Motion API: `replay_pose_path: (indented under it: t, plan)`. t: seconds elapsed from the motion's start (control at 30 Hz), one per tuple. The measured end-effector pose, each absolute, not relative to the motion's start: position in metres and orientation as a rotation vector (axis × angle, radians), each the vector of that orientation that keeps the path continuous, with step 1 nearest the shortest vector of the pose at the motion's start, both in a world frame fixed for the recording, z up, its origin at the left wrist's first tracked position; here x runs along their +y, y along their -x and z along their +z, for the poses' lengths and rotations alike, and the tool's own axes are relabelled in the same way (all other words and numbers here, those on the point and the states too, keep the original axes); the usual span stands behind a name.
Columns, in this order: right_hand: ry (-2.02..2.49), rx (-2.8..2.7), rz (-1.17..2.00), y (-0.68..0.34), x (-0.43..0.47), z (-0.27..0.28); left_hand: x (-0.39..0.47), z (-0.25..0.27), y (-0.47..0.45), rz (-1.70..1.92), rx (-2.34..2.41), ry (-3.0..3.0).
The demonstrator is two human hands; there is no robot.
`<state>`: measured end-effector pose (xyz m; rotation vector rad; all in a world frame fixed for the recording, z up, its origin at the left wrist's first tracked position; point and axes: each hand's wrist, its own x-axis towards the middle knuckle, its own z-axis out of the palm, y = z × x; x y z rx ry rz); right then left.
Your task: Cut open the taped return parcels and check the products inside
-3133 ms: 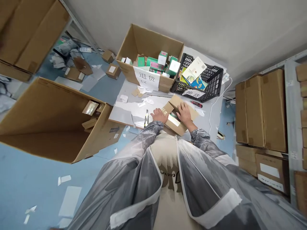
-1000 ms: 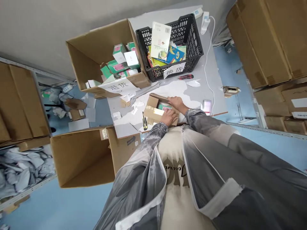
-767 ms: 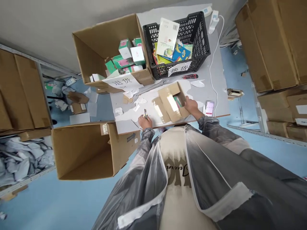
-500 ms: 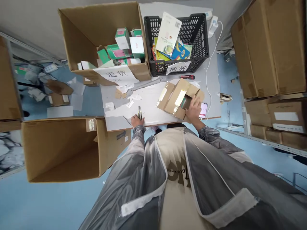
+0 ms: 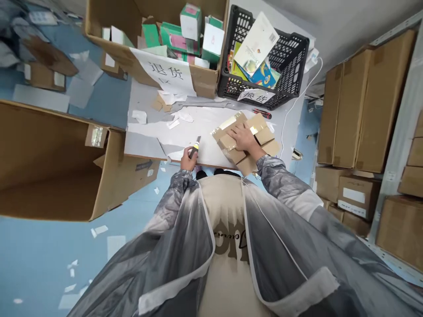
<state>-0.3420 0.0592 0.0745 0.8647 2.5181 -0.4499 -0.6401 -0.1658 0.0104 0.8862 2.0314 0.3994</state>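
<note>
In the head view my left hand (image 5: 189, 159) is closed around a utility knife (image 5: 195, 148), near the table's front edge. The blade points up and away from me. My right hand (image 5: 243, 137) lies across the top of a small cardboard box (image 5: 237, 155), its fingers stretched out over the far-left flaps. The box's flaps stand partly open, with clear tape on its far-left edge. What is inside it is hidden under my hand and the flaps.
Behind stand a large carton (image 5: 206, 81) of green-and-white boxes and a black crate (image 5: 299, 70) with booklets. A red-black tool (image 5: 261, 113) and paper scraps (image 5: 140, 116) lie on the table (image 5: 208, 119). A big open carton (image 5: 109, 176) stands left; stacked cartons (image 5: 350, 110) stand right.
My right hand has moved from the box's right-hand opening to its far-left flaps, and the box has turned. My left hand has lifted the knife. The view has shifted; the phone is out of sight.
</note>
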Motion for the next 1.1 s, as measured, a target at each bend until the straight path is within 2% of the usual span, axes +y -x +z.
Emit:
replay_pose_path:
  t: [0.1,0.23,0.63,0.83,1.1]
  plan:
    - [-1.058,2.494,-0.373,0.345,0.059,0.071,-0.177,0.033,0.610,0.596,1.852,-0.899]
    - [-1.169,2.471,-0.300,0.343,0.056,0.071,-0.170,0.048,0.585,0.617,1.811,-0.915]
    - [-0.867,2.403,-0.273,0.336,0.076,0.091,-0.135,0.042,0.558,0.664,1.855,-1.036]
    - [-0.865,2.398,-0.289,0.341,0.078,0.096,-0.134,0.048,0.554,0.543,1.892,-1.081]
    - [-0.888,2.393,-0.318,0.347,0.077,0.099,-0.144,0.074,0.563,0.181,1.815,-1.352]
